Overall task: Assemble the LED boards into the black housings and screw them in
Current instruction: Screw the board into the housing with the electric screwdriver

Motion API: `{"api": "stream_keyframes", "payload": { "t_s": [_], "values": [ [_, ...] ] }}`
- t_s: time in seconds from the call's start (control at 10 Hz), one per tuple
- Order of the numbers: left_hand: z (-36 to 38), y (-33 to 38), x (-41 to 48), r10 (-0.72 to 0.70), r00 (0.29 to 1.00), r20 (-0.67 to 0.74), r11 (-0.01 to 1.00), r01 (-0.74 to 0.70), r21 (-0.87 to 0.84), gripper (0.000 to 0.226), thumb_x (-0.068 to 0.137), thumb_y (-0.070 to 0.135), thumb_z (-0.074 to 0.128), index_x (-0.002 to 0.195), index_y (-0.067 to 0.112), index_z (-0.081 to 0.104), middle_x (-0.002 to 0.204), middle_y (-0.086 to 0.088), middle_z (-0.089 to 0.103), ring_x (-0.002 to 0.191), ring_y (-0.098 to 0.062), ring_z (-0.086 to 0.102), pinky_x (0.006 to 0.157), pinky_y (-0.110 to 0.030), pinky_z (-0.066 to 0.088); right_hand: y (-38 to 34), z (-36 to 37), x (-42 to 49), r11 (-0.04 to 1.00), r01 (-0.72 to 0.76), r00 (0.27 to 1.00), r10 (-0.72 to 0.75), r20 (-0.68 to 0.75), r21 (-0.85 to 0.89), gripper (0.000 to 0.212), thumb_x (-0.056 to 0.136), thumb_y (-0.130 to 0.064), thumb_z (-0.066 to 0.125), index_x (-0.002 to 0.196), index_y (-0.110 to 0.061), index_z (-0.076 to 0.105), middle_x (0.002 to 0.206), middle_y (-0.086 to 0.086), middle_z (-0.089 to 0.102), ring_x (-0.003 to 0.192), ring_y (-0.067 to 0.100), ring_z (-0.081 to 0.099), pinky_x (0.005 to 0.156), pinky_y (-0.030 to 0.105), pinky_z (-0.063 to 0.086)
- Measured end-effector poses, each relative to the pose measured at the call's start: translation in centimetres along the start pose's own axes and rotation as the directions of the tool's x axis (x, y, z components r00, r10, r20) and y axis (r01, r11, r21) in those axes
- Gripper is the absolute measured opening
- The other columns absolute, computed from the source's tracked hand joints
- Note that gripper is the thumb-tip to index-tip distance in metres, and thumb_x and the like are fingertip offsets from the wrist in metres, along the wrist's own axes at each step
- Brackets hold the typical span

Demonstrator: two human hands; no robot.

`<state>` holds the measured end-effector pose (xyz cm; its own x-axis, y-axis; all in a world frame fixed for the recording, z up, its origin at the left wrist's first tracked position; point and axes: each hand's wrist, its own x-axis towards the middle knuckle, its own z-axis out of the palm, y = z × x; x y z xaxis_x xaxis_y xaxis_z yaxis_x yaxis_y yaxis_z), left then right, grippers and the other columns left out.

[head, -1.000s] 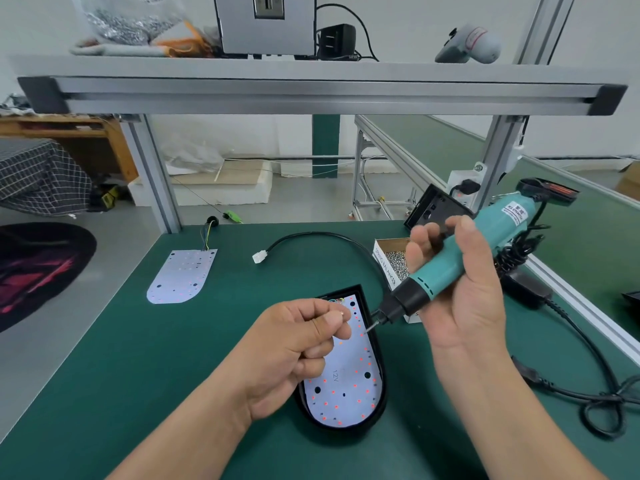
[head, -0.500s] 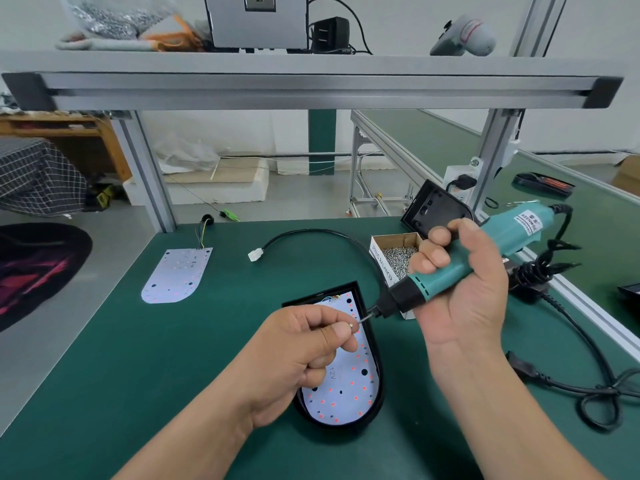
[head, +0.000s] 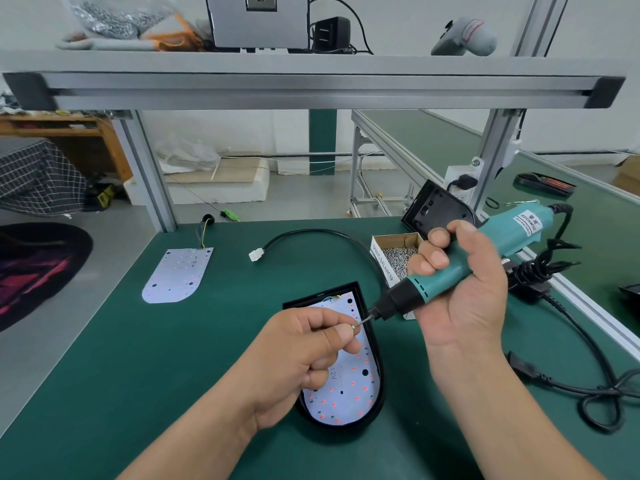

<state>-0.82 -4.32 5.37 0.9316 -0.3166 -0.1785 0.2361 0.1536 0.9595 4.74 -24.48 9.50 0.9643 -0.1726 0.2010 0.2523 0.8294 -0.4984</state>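
"12V" on board [head: 346, 393], "SPRING BALANCER" on box [head: 383, 264]

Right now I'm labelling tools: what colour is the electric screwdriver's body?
The electric screwdriver is teal with a black nose, clearest in the head view.

Above your desk [head: 104, 375] runs an aluminium shelf [head: 311, 88] carrying a grey box [head: 258, 26], a black adapter [head: 330, 32] and a white handheld tool [head: 464, 38]. Left of your desk lies a dark rug [head: 34, 271]; beyond your desk, a white foam block [head: 225, 194].
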Motion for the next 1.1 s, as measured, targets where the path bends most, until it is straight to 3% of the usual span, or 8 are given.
{"api": "stream_keyframes", "payload": {
  "t_s": [0.1, 0.6, 0.8, 1.1],
  "values": [
    [-0.12, -0.02, -0.01, -0.004, 1.000, -0.014, 1.000, 0.004, -0.012, 0.008, 0.101, 0.007, 0.071, 0.099, 0.006, 0.079, 0.089, -0.009, 0.070, 0.055, -0.011, 0.025, 0.044, -0.017, 0.027, 0.06, 0.03, 0.00, 1.000, -0.001, 1.000, 0.001, 0.000, -0.005, 0.013, 0.102, -0.015, 0.053, 0.090, -0.016, 0.056, 0.080, 0.001, 0.054, 0.057, 0.009, 0.044, 0.053, 0.021, 0.043],
    [0.13, -0.17, 0.03, 0.000, 0.998, -0.070, 1.000, 0.000, 0.000, 0.007, 0.099, 0.006, 0.071, 0.102, 0.003, 0.078, 0.086, -0.009, 0.071, 0.052, -0.009, 0.028, 0.044, -0.017, 0.028, 0.17, 0.01, -0.14, 0.999, 0.013, 1.000, -0.013, 0.012, -0.030, 0.012, 0.103, -0.015, 0.053, 0.091, -0.017, 0.055, 0.080, 0.001, 0.053, 0.057, 0.009, 0.044, 0.053, 0.021, 0.043],
    [0.26, -0.18, 0.03, 0.045, 0.998, -0.050, 0.998, -0.042, 0.055, 0.016, 0.083, 0.019, 0.078, 0.096, 0.010, 0.081, 0.085, -0.009, 0.072, 0.053, -0.010, 0.029, 0.046, -0.018, 0.028, 0.27, -0.10, -0.14, 0.999, 0.009, 1.000, -0.009, -0.005, -0.035, 0.011, 0.102, -0.015, 0.053, 0.092, -0.017, 0.055, 0.079, 0.001, 0.053, 0.057, 0.010, 0.044, 0.053, 0.021, 0.043],
    [0.28, -0.57, 0.33, 0.139, 0.981, -0.138, 0.981, -0.118, 0.154, 0.015, 0.079, 0.024, 0.076, 0.092, 0.019, 0.082, 0.085, -0.006, 0.075, 0.051, -0.014, 0.028, 0.046, -0.018, 0.030, 0.98, -0.16, -0.05, 0.999, 0.018, 0.997, -0.020, -0.069, -0.040, 0.011, 0.102, -0.017, 0.059, 0.093, -0.017, 0.054, 0.080, 0.002, 0.054, 0.059, 0.011, 0.046, 0.056, 0.022, 0.043]
  ]
}}
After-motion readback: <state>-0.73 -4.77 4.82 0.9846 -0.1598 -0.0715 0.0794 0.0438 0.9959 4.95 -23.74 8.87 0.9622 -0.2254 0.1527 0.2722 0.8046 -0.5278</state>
